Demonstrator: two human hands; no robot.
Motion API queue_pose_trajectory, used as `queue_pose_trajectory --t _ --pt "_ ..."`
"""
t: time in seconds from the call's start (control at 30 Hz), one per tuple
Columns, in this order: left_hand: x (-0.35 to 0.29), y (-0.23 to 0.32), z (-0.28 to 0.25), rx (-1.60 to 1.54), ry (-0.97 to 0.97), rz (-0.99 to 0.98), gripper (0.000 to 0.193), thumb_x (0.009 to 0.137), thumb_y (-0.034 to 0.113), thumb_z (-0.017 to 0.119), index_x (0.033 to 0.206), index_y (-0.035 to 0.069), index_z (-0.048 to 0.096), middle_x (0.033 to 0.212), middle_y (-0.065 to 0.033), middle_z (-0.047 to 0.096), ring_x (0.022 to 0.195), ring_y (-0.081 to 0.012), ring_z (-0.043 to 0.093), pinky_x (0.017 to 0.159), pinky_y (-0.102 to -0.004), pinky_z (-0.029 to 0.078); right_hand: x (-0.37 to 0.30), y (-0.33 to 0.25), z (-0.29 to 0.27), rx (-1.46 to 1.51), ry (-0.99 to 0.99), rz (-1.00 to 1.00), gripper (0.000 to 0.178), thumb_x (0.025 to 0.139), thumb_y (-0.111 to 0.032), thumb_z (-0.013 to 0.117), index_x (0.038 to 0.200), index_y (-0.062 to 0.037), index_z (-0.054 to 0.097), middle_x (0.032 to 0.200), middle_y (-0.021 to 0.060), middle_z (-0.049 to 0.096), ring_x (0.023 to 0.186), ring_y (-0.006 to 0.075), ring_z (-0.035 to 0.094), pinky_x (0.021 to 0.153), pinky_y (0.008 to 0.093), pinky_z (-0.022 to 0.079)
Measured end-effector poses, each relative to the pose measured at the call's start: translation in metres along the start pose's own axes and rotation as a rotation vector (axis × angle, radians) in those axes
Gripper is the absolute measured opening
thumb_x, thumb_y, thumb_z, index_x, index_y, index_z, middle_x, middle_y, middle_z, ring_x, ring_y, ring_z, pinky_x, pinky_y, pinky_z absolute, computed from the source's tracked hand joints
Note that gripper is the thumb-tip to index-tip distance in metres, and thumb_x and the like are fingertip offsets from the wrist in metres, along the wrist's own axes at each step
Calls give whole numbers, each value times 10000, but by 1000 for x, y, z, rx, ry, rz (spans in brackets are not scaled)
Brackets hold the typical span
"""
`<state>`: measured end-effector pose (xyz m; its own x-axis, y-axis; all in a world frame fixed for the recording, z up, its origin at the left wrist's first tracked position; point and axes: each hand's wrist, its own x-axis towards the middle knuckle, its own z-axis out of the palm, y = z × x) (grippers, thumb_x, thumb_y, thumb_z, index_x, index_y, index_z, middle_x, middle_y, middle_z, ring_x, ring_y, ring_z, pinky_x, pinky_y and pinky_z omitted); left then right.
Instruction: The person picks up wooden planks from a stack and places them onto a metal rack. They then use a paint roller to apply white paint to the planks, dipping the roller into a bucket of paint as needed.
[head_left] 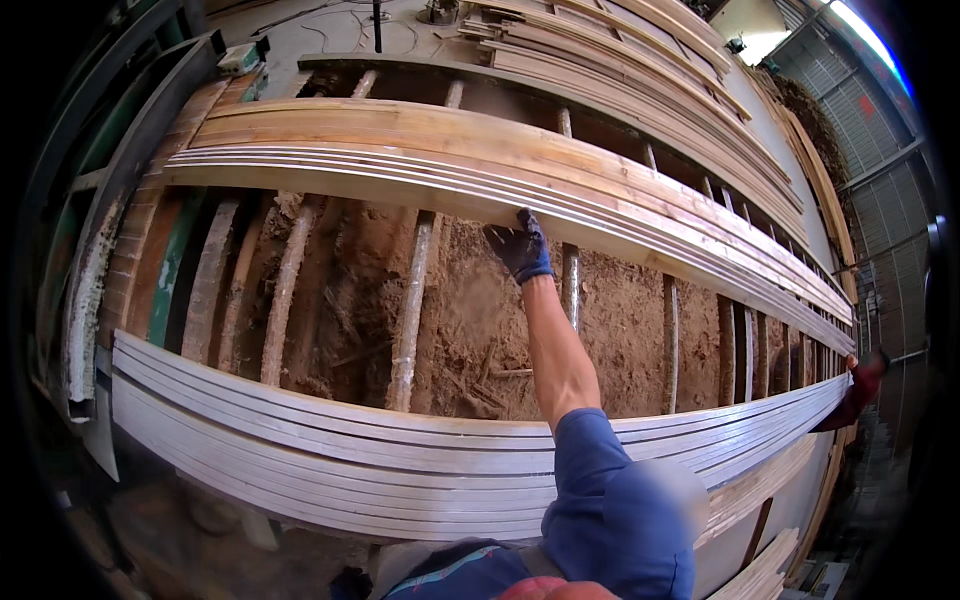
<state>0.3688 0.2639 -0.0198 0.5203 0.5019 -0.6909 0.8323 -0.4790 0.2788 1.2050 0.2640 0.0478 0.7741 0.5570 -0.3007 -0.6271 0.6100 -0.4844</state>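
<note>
My right hand point(520, 248), in a dark glove with a blue cuff, reaches forward across the gap between two groups of long boards. Its fingers are closed on the near edge of a long wooden board point(440, 200), the nearest of the far group, whose other boards show white-painted edges. Close to my body lies a row of white-painted boards point(430, 455), side by side. At the bottom edge a dark shape point(350, 583) may be my gloved left hand; its fingers cannot be made out.
Metal rollers point(408, 320) cross the gap above brown sawdust point(480, 300). Behind are stacks of bare planks point(640, 90). A metal machine frame point(95, 260) stands at left. At the far right, another person's red sleeve point(848, 400) and hand point(852, 362) are by the board ends.
</note>
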Motion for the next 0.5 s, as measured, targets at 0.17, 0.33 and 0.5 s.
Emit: queue_pose_trajectory --t 0.17,0.33,0.5 --pt "8 6 -1 49 -24 -16 251 820 340 554 904 146 690 939 -86 684 825 -303 657 719 -457 522 22 -2 7 159 -43 -52 464 776 -233 744 1183 -112 559 1191 128 581 1128 326 533 975 520 464" --pt "13 -3 13 77 -20 23 248 819 336 554 902 146 689 927 -87 683 814 -303 658 709 -457 522 19 -11 25 219 166 -92 482 746 -165 768 1163 -61 550 1171 133 597 1059 307 586 930 446 516" --pt "26 -12 35 174 37 124 244 818 333 555 901 146 689 915 -88 682 802 -302 658 699 -457 522 -41 7 14 308 61 -122 408 785 -93 732 1150 -47 555 1131 129 623 1034 270 610 897 407 542"
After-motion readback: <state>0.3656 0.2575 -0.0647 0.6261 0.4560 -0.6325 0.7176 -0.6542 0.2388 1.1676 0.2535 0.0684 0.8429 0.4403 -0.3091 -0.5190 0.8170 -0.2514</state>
